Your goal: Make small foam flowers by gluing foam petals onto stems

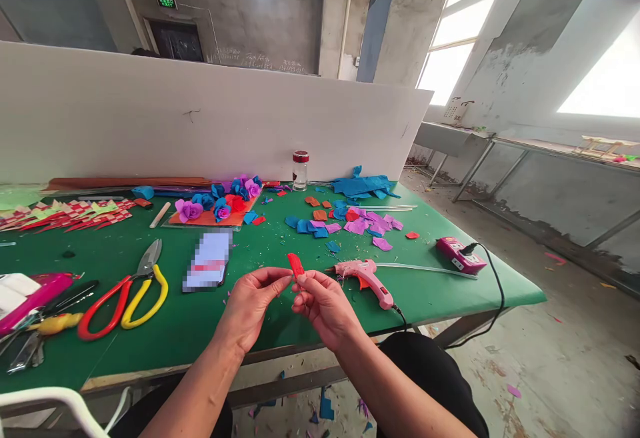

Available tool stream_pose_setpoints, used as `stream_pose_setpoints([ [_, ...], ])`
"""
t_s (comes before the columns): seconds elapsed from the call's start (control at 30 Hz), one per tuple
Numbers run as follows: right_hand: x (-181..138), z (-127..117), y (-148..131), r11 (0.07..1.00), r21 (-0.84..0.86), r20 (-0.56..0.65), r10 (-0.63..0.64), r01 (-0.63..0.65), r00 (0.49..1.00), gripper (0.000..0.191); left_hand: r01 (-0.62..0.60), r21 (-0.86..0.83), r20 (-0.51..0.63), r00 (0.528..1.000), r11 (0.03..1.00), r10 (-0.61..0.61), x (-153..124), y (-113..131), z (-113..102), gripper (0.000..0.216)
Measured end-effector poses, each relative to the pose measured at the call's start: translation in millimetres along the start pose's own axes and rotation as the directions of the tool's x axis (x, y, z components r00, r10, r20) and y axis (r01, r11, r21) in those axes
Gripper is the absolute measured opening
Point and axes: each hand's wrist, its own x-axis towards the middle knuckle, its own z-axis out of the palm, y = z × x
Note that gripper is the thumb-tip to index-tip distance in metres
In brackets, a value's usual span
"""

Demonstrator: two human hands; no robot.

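Observation:
My left hand (253,305) and my right hand (323,305) meet over the near edge of the green table (200,331). Both pinch a small red piece of paper (296,264) that stands up between the fingertips. A thin wire or stick seems to hang below the right fingers; I cannot make it out clearly. A pink glue gun (367,278) lies just right of my right hand, its cord running off the table edge.
Red and yellow scissors (125,295) lie to the left, a blurred card (209,260) beside them. Finished paper roses (220,201), cut petals (350,221), a small glass jar (301,170), a pink power strip (460,255) and a white partition (200,118) stand further back.

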Motion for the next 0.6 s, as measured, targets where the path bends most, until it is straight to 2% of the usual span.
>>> stream_pose_setpoints([
  [0.17, 0.8, 1.1, 0.9, 0.999, -0.022, 0.005, -0.024, 0.024, 1.000, 0.029, -0.013, 0.024, 0.013, 1.000, 1.000, 0.013, -0.9, -1.2, -1.0, 0.029],
  [0.37, 0.2, 0.8, 4.3, 0.999, -0.043, 0.038, -0.023, 0.024, 0.999, 0.031, -0.011, 0.045, 0.087, 0.996, 0.999, 0.007, 0.1, -1.6, -4.1, 0.027],
  [0.6, -3.3, 4.0, 3.3, 0.995, -0.082, 0.029, -0.049, 0.051, 0.998, 0.030, 0.018, -0.017, 0.111, 0.994, 1.000, -0.016, -2.3, 1.5, -2.1, 0.024],
])
